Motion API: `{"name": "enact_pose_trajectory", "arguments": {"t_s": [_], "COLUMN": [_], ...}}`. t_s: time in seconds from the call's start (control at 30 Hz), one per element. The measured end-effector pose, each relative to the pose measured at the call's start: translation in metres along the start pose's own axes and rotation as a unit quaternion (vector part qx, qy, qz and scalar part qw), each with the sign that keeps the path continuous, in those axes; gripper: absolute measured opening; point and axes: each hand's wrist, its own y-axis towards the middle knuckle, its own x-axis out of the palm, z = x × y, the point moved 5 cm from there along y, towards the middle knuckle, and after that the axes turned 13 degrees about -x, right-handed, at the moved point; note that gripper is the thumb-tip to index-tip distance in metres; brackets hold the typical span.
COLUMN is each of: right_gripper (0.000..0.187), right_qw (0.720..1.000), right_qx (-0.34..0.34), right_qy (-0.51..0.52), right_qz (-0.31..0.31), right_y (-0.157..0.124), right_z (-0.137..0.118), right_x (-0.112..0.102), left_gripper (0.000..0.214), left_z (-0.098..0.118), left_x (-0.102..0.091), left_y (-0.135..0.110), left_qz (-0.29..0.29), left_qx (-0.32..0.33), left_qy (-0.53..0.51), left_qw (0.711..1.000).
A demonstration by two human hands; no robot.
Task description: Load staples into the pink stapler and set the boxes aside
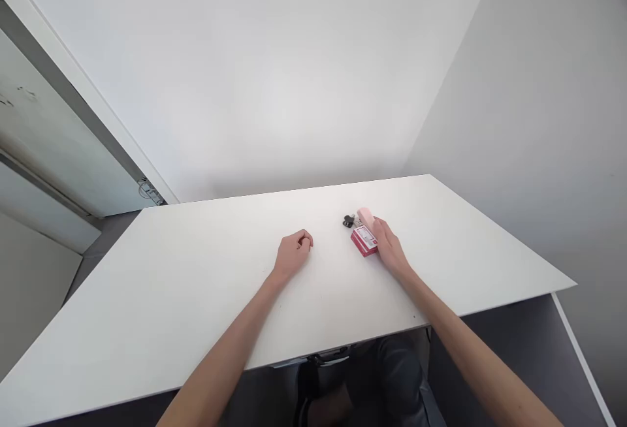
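Note:
A small red and white box (363,240) lies on the white table (196,270), right of the middle. My right hand (388,247) rests against the box's right side, fingers curled around it. Just behind the box sit a pale pink object (365,216) and a small black object (348,221). My left hand (294,252) lies on the table to the left of the box, fingers loosely curled with nothing in them, about a hand's width from it.
The table's far edge runs along a white wall (274,74). A grey wall (539,120) closes the right side. A door frame (73,87) stands at the far left. My legs (392,375) show below the table's near edge.

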Motion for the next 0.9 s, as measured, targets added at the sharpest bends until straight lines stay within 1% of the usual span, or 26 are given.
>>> {"name": "enact_pose_trajectory", "arguments": {"t_s": [0.07,0.17,0.27,0.33,0.4,0.53,0.7,0.77,0.83,0.9], "right_gripper": [0.073,0.069,0.065,0.063,0.061,0.060,0.061,0.062,0.063,0.065], "right_qw": [1.000,0.998,0.996,0.994,0.994,0.995,0.996,0.996,0.995,0.994], "right_qx": [-0.011,-0.027,-0.045,-0.055,-0.062,-0.073,-0.062,-0.056,-0.055,-0.058], "right_qy": [0.011,0.018,0.027,0.035,0.040,0.039,0.056,0.066,0.075,0.081], "right_qz": [-0.017,-0.045,-0.071,-0.083,-0.085,-0.064,-0.043,-0.037,-0.036,-0.034], "right_y": [-0.004,-0.011,-0.020,-0.025,-0.027,-0.027,-0.025,-0.025,-0.024,-0.023], "right_z": [-0.010,-0.022,-0.031,-0.036,-0.039,-0.041,-0.037,-0.035,-0.034,-0.034], "right_x": [0.015,0.035,0.052,0.058,0.061,0.059,0.056,0.056,0.056,0.057], "left_gripper": [0.013,0.016,0.019,0.022,0.026,0.040,0.076,0.085,0.088,0.085], "left_z": [0.001,0.004,0.007,0.007,0.005,0.002,0.000,0.002,0.007,0.012], "left_x": [-0.001,-0.002,0.000,0.000,0.001,0.004,0.014,0.018,0.022,0.027], "left_y": [0.000,0.000,0.000,-0.001,-0.001,0.002,0.018,0.028,0.036,0.043], "left_qz": [0.022,0.064,0.082,0.087,0.088,0.085,0.060,0.054,0.044,0.023], "left_qx": [0.016,0.061,0.106,0.130,0.143,0.179,0.216,0.226,0.242,0.260], "left_qy": [0.011,0.044,0.056,0.059,0.067,0.107,0.197,0.228,0.254,0.282], "left_qw": [1.000,0.995,0.989,0.986,0.983,0.974,0.954,0.945,0.935,0.923]}}
